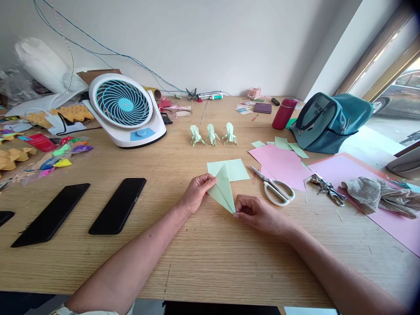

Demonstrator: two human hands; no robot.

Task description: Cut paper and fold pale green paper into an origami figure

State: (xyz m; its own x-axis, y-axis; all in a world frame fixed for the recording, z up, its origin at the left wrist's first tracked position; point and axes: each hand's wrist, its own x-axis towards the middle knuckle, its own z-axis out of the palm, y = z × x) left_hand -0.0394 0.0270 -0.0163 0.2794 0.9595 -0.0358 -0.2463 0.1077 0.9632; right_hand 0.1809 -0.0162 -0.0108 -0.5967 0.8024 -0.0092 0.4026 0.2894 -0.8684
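A pale green piece of folded paper [223,192], pointed at its top and lower tips, is held a little above the table between both hands. My left hand [197,192] pinches its left edge with thumb and fingers. At the lower tip, my right hand [257,213] grips the paper between thumb and forefinger, the other fingers curled. Just behind lies a flat pale green sheet [239,169], partly covered by the folded piece. White-handled scissors [278,192] lie to the right of my right hand. Farther back stand three folded green paper figures [212,134] in a row.
A white fan [124,105] stands back left, with two black phones [118,205] nearer. Pink paper [278,164], a red bottle [284,113], a teal bag [328,122], keys [328,188] and a grey cloth [377,197] occupy the right. Colourful bagged clay [62,151] lies far left.
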